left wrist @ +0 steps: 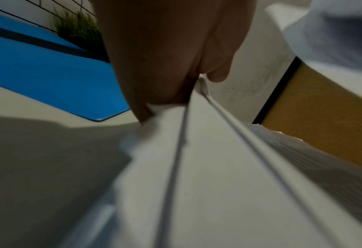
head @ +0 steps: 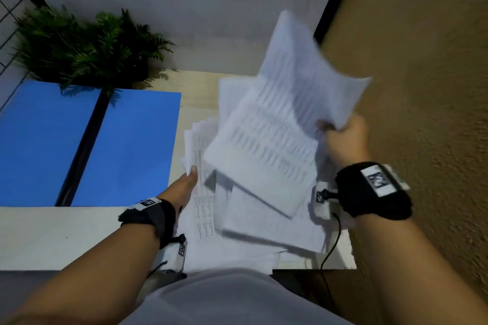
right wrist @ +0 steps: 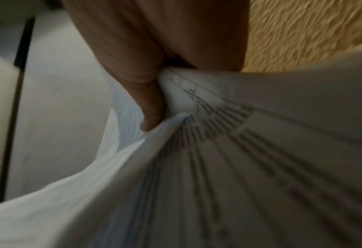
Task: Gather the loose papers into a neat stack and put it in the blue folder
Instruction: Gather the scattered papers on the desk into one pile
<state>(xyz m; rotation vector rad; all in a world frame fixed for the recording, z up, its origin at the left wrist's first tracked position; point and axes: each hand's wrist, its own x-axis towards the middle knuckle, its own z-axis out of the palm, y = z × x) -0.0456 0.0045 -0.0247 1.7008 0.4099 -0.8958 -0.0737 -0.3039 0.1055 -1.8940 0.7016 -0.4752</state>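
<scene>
Printed white papers (head: pixel 264 155) lie in a loose, fanned pile on the right half of the pale desk (head: pixel 52 235). My right hand (head: pixel 340 132) grips several sheets (right wrist: pixel 260 151) at their right edge and holds them lifted and bent above the pile. At the pile's left edge my left hand (head: pixel 190 177) pinches a few sheets (left wrist: pixel 197 151) between thumb and fingers. The blue folder (head: pixel 126 148) lies open and flat on the desk to the left, its dark spine (head: pixel 87 145) running down the middle. It also appears in the left wrist view as the blue folder (left wrist: pixel 48 75).
A green potted plant (head: pixel 89 47) stands behind the folder and overhangs its far edge. A yellow textured wall (head: pixel 422 87) runs close along the desk's right side. A wire grid (head: pixel 10 8) is at the far left. A grey partition (head: pixel 184 8) backs the desk.
</scene>
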